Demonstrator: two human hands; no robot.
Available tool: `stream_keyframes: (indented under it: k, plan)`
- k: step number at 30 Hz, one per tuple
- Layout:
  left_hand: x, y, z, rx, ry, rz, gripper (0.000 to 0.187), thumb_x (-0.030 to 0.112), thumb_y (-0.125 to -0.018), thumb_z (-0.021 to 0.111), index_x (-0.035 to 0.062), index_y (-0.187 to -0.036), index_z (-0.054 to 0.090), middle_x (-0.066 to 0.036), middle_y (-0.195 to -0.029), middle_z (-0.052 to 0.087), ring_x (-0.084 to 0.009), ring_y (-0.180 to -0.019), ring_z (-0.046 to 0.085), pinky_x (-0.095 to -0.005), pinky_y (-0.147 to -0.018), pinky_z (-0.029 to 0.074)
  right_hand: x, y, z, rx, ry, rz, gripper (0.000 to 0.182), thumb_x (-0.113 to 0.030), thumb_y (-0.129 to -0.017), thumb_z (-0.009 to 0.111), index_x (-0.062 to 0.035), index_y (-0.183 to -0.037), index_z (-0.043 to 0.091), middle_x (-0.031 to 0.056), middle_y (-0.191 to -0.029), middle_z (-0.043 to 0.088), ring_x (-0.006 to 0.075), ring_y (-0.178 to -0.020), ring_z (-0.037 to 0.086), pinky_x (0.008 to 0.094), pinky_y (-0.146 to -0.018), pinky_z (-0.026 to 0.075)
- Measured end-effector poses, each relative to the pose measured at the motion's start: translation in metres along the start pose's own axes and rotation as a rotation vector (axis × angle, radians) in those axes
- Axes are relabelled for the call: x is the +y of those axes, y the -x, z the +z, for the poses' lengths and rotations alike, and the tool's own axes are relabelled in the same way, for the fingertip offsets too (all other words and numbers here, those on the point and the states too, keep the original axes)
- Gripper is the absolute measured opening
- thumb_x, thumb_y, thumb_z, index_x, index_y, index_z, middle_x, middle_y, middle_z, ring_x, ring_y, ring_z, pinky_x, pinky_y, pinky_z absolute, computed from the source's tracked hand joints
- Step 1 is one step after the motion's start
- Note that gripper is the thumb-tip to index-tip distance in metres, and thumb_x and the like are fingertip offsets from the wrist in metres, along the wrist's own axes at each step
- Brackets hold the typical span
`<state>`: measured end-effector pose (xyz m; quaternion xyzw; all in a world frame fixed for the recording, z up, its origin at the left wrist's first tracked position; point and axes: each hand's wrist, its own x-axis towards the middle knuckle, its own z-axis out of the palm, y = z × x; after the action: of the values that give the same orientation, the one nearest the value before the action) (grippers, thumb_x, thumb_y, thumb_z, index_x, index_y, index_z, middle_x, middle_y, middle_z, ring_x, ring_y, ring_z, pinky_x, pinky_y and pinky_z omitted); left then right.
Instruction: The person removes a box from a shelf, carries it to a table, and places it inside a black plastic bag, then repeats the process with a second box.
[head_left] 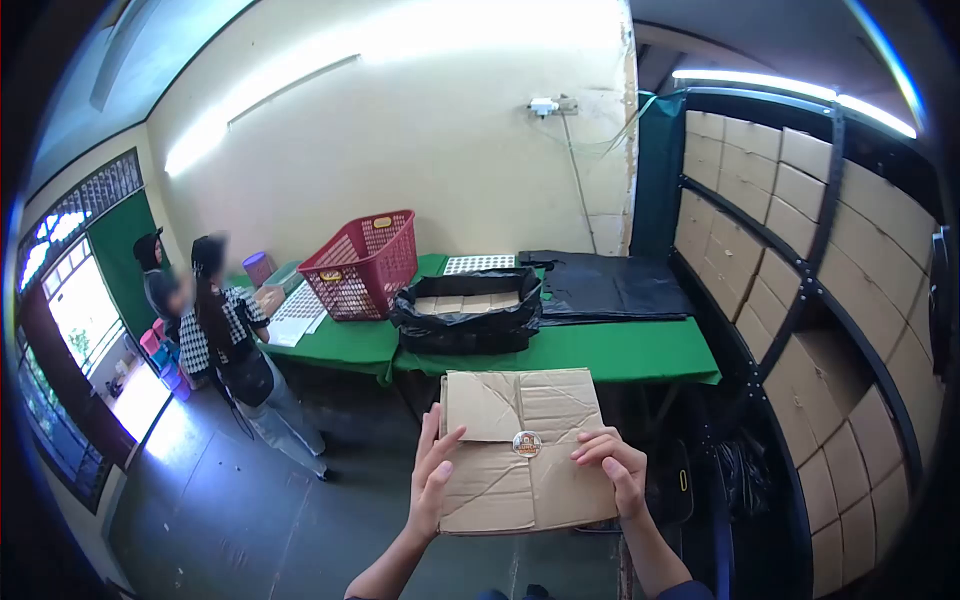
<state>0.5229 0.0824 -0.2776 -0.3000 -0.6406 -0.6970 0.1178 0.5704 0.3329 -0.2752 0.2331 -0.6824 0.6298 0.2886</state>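
Your L hand (433, 482) grips the cardboard box's (487, 490) L edge, fingers slightly spread. Box is upright in front of you, nr the green table (620, 352), round sticker (526, 444) mid-face. Your R hand (618, 468) holds its R edge, fingers curled close together.

The carton (487, 500) lies between the left fingers (445, 446) and right fingers (601, 447). Ahead of the fingers: the surface (620, 352), carrying, left to right, the basket (378, 265), the bag (465, 338) and the sheet (615, 290). Right of the fingers: the rack (806, 270), with boxes (868, 465) on it. Left, beyond the fingers: two people (232, 335), near the surface.
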Motion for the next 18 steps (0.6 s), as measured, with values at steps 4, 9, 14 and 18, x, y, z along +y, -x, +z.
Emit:
stream_keyframes:
  k: [4,9,14,18]
  plan:
    - [-0.027,-0.037,-0.024,0.001,-0.050,-0.008,0.047,0.026,-0.084,0.040,0.0001,-0.117,0.059,-0.018,-0.150,0.018,-0.0329,-0.141,0.005,-0.0450,-0.111,0.006,0.046,-0.050,0.013,-0.071,-0.070,0.040,0.029,-0.021,-0.077,0.049,0.0021,-0.084,0.065,0.0177,-0.105,0.062,0.0266,-0.106,0.050,0.0392,-0.096,0.035]
    - [-0.076,-0.088,-0.059,0.020,-0.123,0.004,0.045,0.029,-0.081,0.043,0.0009,-0.108,0.066,-0.020,-0.150,0.019,-0.0361,-0.141,0.004,-0.0472,-0.111,0.005,0.114,-0.104,0.038,-0.046,-0.056,0.099,0.043,-0.024,-0.074,0.055,0.0012,-0.107,0.062,0.0218,-0.138,0.038,0.0301,-0.129,0.034,0.0412,-0.107,0.022]
    - [-0.119,-0.155,-0.101,-0.015,-0.144,0.094,0.045,0.030,-0.079,0.047,0.0004,-0.108,0.065,-0.021,-0.149,0.020,-0.0371,-0.140,0.004,-0.0491,-0.111,0.005,0.159,-0.169,0.076,0.059,-0.154,0.212,0.055,-0.018,-0.072,0.058,-0.0042,-0.125,0.053,0.0226,-0.149,0.018,0.0348,-0.140,0.012,0.0442,-0.111,0.010]
    - [-0.140,-0.214,-0.141,-0.016,-0.153,0.113,0.046,0.031,-0.079,0.047,0.0001,-0.109,0.064,-0.022,-0.149,0.020,-0.0373,-0.140,0.005,-0.0490,-0.111,0.005,0.204,-0.224,0.091,-0.164,0.079,0.157,0.051,-0.016,-0.074,0.059,-0.0068,-0.124,0.056,0.0215,-0.150,0.016,0.0353,-0.140,0.009,0.0453,-0.111,0.009]
